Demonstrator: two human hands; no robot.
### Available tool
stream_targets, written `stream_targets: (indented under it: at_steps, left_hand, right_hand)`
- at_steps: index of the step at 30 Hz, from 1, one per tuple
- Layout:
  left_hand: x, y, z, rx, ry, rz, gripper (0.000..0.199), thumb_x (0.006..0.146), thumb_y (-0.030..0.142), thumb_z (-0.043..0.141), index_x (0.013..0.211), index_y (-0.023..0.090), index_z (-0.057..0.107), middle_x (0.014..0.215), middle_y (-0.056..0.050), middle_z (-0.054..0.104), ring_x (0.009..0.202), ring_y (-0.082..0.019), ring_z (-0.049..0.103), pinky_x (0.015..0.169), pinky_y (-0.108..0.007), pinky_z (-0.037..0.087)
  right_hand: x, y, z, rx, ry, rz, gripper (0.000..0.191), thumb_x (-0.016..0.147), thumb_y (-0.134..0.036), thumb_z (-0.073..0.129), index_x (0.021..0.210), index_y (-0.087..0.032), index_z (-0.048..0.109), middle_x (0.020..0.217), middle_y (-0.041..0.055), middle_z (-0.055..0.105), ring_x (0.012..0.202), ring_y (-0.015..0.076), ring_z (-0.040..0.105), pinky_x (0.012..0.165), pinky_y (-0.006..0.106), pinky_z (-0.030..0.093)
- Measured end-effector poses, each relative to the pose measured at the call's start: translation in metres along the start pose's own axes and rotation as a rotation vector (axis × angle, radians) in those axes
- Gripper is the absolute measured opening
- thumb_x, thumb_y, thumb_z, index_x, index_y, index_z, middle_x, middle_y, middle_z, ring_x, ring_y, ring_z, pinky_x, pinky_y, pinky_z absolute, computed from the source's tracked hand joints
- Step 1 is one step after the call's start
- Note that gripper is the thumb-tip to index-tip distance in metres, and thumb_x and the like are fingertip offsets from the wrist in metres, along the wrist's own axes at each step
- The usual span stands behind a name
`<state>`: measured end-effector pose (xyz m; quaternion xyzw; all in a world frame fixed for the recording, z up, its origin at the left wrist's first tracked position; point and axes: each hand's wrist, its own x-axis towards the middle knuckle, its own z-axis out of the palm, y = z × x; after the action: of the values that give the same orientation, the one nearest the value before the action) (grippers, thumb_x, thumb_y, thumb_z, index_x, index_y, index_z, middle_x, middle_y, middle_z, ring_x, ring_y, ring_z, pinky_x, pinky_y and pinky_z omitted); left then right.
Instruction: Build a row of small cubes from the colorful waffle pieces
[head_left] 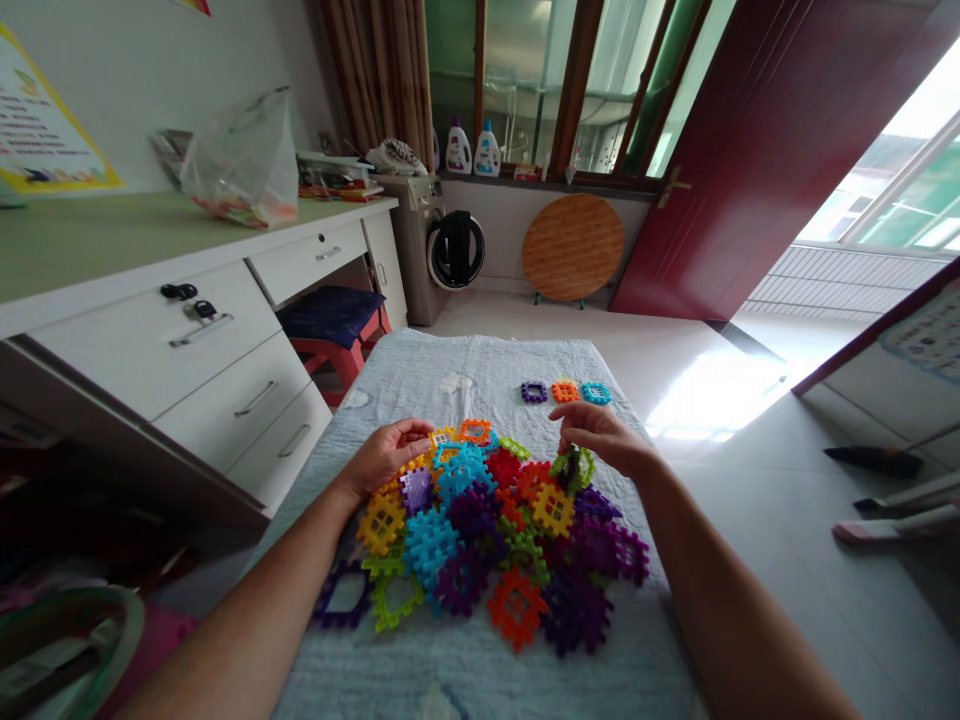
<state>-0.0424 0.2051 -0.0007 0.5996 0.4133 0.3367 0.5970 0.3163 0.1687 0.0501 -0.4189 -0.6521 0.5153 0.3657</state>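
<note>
A heap of plastic interlocking squares in purple, blue, yellow, green, red and orange lies on the cloth-covered table [465, 690]. My left hand [386, 455] rests at the heap's left back edge, fingers curled beside a yellow square [442, 437]; what it grips, if anything, is hidden. My right hand [600, 435] is over the right back edge, fingers apart and bent, just above a green square [574, 468]. Behind it, a purple square [534, 392], an orange square [565, 391] and a light blue square [596, 393] lie in a row.
At the left stands a white desk [150, 240] with a plastic bag [244, 165] on it. A stool [330, 325] is beside the table. Farther back are a washing machine [420, 240], a round wooden board [574, 247] and a red door [720, 150].
</note>
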Motion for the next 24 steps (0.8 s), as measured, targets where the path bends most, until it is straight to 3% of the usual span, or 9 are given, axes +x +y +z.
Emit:
stream_targets:
  at_steps: [2,7,11,16,19,24]
  left_hand:
    - [0.000,0.000,0.000,0.001,-0.001,0.001,0.036,0.075,0.038,0.067,0.102,0.016,0.059,0.096,-0.007,0.069,0.089,-0.023,0.065,0.079,-0.035,0.050]
    - [0.000,0.001,0.000,0.022,0.001,0.011,0.036,0.075,0.039,0.067,0.102,0.017,0.059,0.097,-0.008,0.069,0.088,-0.023,0.065,0.077,-0.035,0.051]
    - [0.000,0.001,0.000,0.026,0.001,0.017,0.037,0.074,0.039,0.067,0.102,0.017,0.060,0.098,-0.008,0.069,0.089,-0.023,0.065,0.078,-0.035,0.051]
    - [0.001,0.000,-0.001,0.039,0.012,0.022,0.040,0.075,0.040,0.067,0.106,0.017,0.059,0.099,-0.009,0.069,0.090,-0.023,0.065,0.079,-0.035,0.051]
    - [0.000,0.000,-0.001,0.035,0.001,0.007,0.041,0.074,0.041,0.067,0.105,0.016,0.059,0.100,-0.009,0.069,0.091,-0.024,0.065,0.079,-0.035,0.051]
    - [0.000,0.002,0.000,0.038,-0.004,0.007,0.041,0.075,0.042,0.067,0.105,0.016,0.058,0.099,-0.009,0.069,0.092,-0.024,0.065,0.080,-0.036,0.051]
  right_hand:
    - [-0.002,0.003,-0.010,-0.161,0.015,0.037,0.033,0.077,-0.033,0.063,0.107,-0.018,0.058,0.080,0.0017,0.063,0.077,0.0153,0.062,0.071,0.030,0.049]
    - [-0.008,0.003,-0.025,-0.478,-0.182,0.130,0.041,0.073,-0.033,0.067,0.111,-0.022,0.061,0.111,0.0053,0.064,0.101,0.0202,0.057,0.085,0.034,0.045]
    - [-0.009,0.002,-0.025,-0.507,-0.150,0.193,0.036,0.074,-0.034,0.066,0.107,-0.021,0.063,0.097,0.0037,0.066,0.088,0.0177,0.059,0.075,0.029,0.046]
    - [-0.006,0.007,-0.016,-0.285,-0.157,0.202,0.022,0.075,-0.035,0.066,0.085,-0.016,0.060,0.071,-0.0012,0.060,0.061,0.0089,0.052,0.053,0.021,0.040]
    - [-0.005,0.007,-0.010,-0.049,-0.155,0.186,0.027,0.077,-0.040,0.065,0.080,-0.017,0.053,0.060,-0.0050,0.053,0.048,0.0061,0.047,0.043,0.018,0.033]
    - [-0.006,0.003,-0.004,0.199,-0.078,0.167,0.033,0.076,-0.045,0.066,0.080,-0.019,0.047,0.062,-0.0046,0.053,0.041,0.0070,0.051,0.035,0.018,0.028]
